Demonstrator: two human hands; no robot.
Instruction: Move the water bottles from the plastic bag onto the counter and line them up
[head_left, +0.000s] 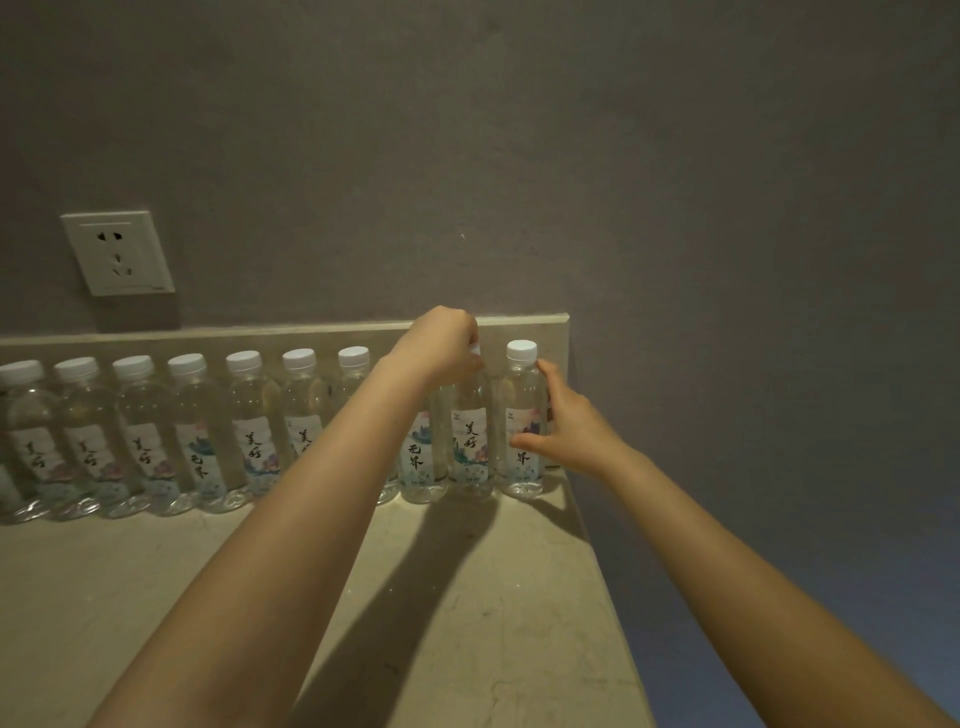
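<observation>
Several clear water bottles with white caps and painted labels stand upright in a row (197, 431) along the back of the beige counter (467, 597). My left hand (441, 348) is closed over the cap of the second bottle from the right (470, 447). My right hand (566, 421) holds the side of the rightmost bottle (522, 415), thumb across its label. That bottle stands close to the counter's right end. My left forearm hides part of two bottles in the row. The plastic bag is out of view.
A low stone backsplash (208, 340) runs behind the bottles and ends at the counter's right edge (597, 545). A white wall socket (117, 252) sits on the grey wall at the left. Dark floor lies to the right of the counter.
</observation>
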